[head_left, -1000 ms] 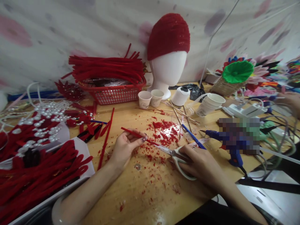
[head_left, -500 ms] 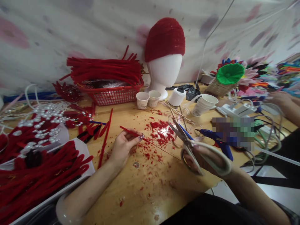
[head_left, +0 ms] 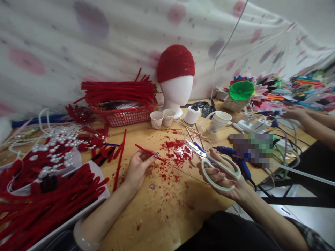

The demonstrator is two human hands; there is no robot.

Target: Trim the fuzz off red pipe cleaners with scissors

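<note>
Between the fingertips of my left hand (head_left: pixel 138 167) is a red pipe cleaner (head_left: pixel 144 150), its thin bare wire running right across the table toward my other hand. My right hand (head_left: pixel 222 179) has its fingers through the handles of a pair of pale-handled scissors (head_left: pixel 201 153), blades closed and pointing up and left. Red fuzz clippings (head_left: pixel 176 153) lie in a heap between the hands and are strewn over the wooden table (head_left: pixel 125 223). Left of my left hand lies a longer red pipe cleaner (head_left: pixel 120 160).
A box of red pipe cleaners (head_left: pixel 70 195) stands at the left, near strings of pearl beads (head_left: pixel 61 150). Behind are a red basket (head_left: pixel 125 116), paper cups (head_left: pixel 156 120), a thread cone (head_left: pixel 192 115) and a mannequin head (head_left: pixel 176 90). A blue glue gun (head_left: pixel 235 157) lies right; another person's hand (head_left: pixel 295 112) is beyond.
The view has tilted up and turned right. My right hand has rolled palm up with the scissors, whose blades have closed. My left hand keeps its pinch on the pipe cleaner.
</note>
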